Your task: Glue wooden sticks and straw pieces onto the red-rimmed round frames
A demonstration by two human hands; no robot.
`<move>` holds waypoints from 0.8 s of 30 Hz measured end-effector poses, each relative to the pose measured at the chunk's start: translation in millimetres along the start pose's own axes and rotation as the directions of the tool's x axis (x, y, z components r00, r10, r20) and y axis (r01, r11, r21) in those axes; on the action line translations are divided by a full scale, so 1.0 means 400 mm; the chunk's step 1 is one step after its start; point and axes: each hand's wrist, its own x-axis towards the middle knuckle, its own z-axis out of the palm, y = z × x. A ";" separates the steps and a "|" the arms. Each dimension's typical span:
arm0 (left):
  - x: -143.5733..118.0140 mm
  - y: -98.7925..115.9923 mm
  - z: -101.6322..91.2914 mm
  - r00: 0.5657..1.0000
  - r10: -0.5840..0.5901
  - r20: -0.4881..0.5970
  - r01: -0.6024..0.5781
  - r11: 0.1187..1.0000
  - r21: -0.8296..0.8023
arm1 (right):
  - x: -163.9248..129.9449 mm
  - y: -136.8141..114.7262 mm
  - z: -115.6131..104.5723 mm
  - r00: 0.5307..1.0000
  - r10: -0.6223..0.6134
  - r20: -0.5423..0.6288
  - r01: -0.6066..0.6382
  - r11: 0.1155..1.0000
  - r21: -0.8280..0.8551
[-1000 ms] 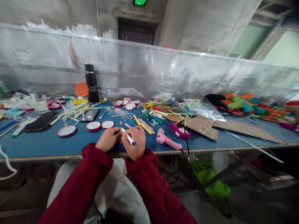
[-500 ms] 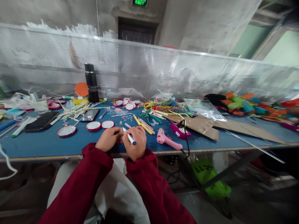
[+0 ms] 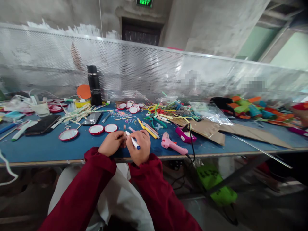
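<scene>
Both my hands rest together at the front edge of the blue table [image 3: 48, 149], red sleeves behind them. My right hand [image 3: 139, 146] grips a white marker with a blue end [image 3: 133, 141], its tip pointing toward my left hand. My left hand [image 3: 112, 142] is closed around a small piece that its fingers mostly hide; I cannot tell what it is. Two red-rimmed white lids [image 3: 103, 129] lie just beyond my left hand. A pink glue gun [image 3: 172, 145] lies right of my right hand.
A black flask [image 3: 94, 85] stands at the back by a perforated metal screen [image 3: 149, 69]. Sticks, straws, more lids, a dark phone [image 3: 43, 124], a pink tool [image 3: 184, 134], cardboard [image 3: 243, 132] and coloured scraps cover the table. A green bag [image 3: 216, 186] sits below.
My right hand has shifted the marker slightly toward my left hand. Otherwise both hands stay in place.
</scene>
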 end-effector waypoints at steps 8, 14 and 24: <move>0.000 -0.003 0.000 1.000 -0.002 0.007 0.002 1.000 -0.010 | 0.002 -0.002 0.001 1.000 0.014 -0.004 -0.014 1.000 0.004; 0.000 -0.002 0.000 1.000 -0.008 0.012 0.008 1.000 -0.009 | 0.001 0.002 0.002 1.000 0.009 -0.013 -0.009 1.000 0.012; 0.000 0.004 0.001 1.000 -0.006 0.004 0.006 1.000 0.007 | -0.001 0.002 0.002 1.000 0.002 -0.007 -0.002 1.000 0.020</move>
